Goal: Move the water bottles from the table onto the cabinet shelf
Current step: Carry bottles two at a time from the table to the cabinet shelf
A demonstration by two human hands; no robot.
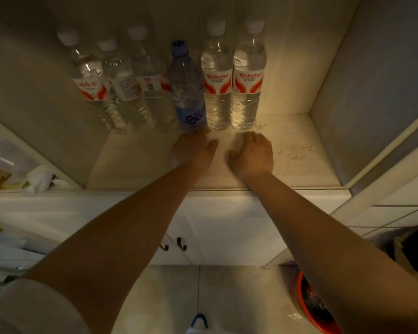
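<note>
Six bottles stand on the cabinet shelf (287, 150); left hand (191, 150) touches the blue-capped bottle (187, 92) base, right hand (252, 153) beside it, both holding nothing, fingers relaxed.

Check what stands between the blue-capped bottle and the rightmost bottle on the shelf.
One white-capped Wahaha bottle stands between the blue-capped bottle and the rightmost bottle, shown in the head view.

Both bare forearms are extended forward; left hand (193, 150) and right hand (251, 153) are held loosely curled, palms down, holding nothing.
</note>
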